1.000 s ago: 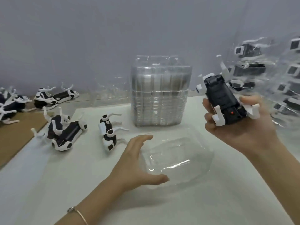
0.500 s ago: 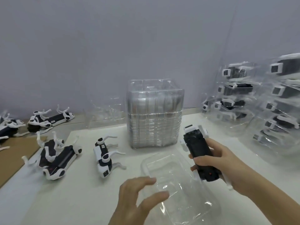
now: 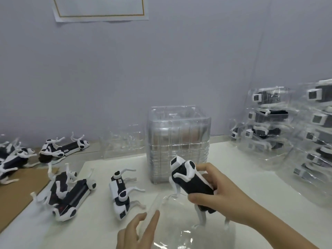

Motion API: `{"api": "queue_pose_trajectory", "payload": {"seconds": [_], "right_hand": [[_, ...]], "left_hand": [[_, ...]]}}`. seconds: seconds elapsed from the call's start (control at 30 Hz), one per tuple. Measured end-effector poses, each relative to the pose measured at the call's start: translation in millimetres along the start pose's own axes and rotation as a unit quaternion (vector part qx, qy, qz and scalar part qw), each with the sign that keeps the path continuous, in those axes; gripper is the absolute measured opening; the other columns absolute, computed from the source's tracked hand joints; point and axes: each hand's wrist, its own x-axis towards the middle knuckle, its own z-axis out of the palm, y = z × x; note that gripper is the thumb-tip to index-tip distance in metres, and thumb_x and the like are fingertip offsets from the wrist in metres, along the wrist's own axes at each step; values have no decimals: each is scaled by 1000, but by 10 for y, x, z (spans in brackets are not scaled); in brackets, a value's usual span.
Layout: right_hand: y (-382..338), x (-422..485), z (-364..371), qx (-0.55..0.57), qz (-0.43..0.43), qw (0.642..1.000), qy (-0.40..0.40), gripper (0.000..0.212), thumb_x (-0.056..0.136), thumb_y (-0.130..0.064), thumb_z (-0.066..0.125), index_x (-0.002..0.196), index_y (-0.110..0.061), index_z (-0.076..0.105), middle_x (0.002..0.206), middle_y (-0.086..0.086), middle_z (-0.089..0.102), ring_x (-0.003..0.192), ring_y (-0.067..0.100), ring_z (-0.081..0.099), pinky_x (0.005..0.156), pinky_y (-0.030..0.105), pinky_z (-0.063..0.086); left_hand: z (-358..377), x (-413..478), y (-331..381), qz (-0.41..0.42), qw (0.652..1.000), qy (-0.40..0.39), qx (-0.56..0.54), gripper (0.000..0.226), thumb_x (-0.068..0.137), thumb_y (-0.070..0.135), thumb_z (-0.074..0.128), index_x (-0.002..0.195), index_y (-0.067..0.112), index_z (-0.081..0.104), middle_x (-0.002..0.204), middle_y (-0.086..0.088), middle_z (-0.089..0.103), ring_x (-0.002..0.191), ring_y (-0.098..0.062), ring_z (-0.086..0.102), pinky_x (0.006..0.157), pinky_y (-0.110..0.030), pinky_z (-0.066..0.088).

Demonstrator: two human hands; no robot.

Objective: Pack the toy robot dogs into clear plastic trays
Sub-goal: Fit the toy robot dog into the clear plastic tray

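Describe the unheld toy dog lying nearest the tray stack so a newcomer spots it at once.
Start at the tall stack of empty clear trays mid-table. Just left of its base, on the white mat, one toy dog lies on its side, legs toward the stack. Unlike the two dogs heaped together farther left, it lies alone.

Small packing workshop, prob. a toy factory bench. Evidence: white worktable point(image 3: 260, 191) w/ a tall stack of empty clear trays point(image 3: 177, 141) in the middle, filled trays point(image 3: 269, 126) piled high at right, each w/ a black-and-white toy robot dog inside, & loose dogs point(image 3: 71, 196) lying on their sides at left, some on brown cardboard point(image 3: 16, 193). Bare grey wall point(image 3: 161, 60) behind w/ a gold-bordered paper notice point(image 3: 100, 8). Packing is by hand: right hand point(image 3: 221, 191) grips one dog point(image 3: 194, 182) above an open tray point(image 3: 179, 236); left hand point(image 3: 136, 232) pinches its rim.
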Motion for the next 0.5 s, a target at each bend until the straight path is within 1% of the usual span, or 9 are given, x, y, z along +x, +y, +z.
{"api": "queue_pose_trajectory", "payload": {"seconds": [0.03,0.1,0.17,0.2,0.27,0.3,0.37,0.4,0.5], "right_hand": [[-1,0,27,-10,-12,1000,-12,50,64,-42,77,105,-56,54,90,-10,68,68,11,67,58,19,49],[-1,-20,59,-23,-30,999,-22,49,70,-39,77,111,-56,55,91,-16,67,69,6,65,59,17,49],[14,-47,53,-17,-42,999,1,50,75,-28,81,111,-54,59,90,-17,68,71,3,65,59,17,50],[18,-56,40,-13,-46,999,24,52,76,-21,83,109,-55,61,90,-14,68,72,5,66,58,18,51],[0,-71,-2,-4,-55,996,67,58,75,-9,83,102,-57,65,90,-9,70,72,9,68,56,20,52],[-12,-86,-39,-3,-61,995,78,61,73,-5,83,99,-58,66,89,-10,70,71,10,69,55,21,53],[-28,-133,-128,-22,-71,994,75,69,70,-3,85,101,-60,64,92,-15,66,74,13,70,54,23,54],[-33,-171,-173,-37,-76,994,65,69,69,-4,87,106,-58,62,95,-15,63,77,15,70,54,23,54],[-43,-262,-215,-97,-88,991,24,57,64,-26,88,109,-49,60,101,-16,62,81,14,70,58,22,54]], "left_hand": [[-64,-23,-31,-9,1000,3,2,80,46,100,8,111,59,29,102,33,48,87,27,45,80,7,29],[-137,-21,74,-52,993,34,-100,90,39,103,29,98,40,53,90,19,58,79,10,54,82,-12,37],[-92,-32,151,-17,977,17,-211,76,42,82,60,85,19,61,89,3,61,79,-8,56,72,-23,37],[-36,-63,129,18,960,34,-276,62,53,63,67,90,13,63,101,-4,62,92,-15,59,79,-25,40],[43,-242,81,154,957,9,-245,50,67,35,73,114,26,59,135,6,50,132,-13,45,103,-27,34],[87,-264,57,230,952,-55,-196,68,67,31,76,129,36,49,147,17,38,142,-5,31,110,-24,27],[154,-170,69,232,957,-134,-109,109,57,39,89,144,52,24,149,29,23,143,2,24,111,-16,24],[97,-171,-10,222,958,-152,-95,118,51,43,91,143,56,19,145,32,25,141,2,27,108,-13,26],[173,56,13,220,968,-79,-89,111,50,49,90,141,51,27,144,31,22,140,7,22,109,-13,28]]}}
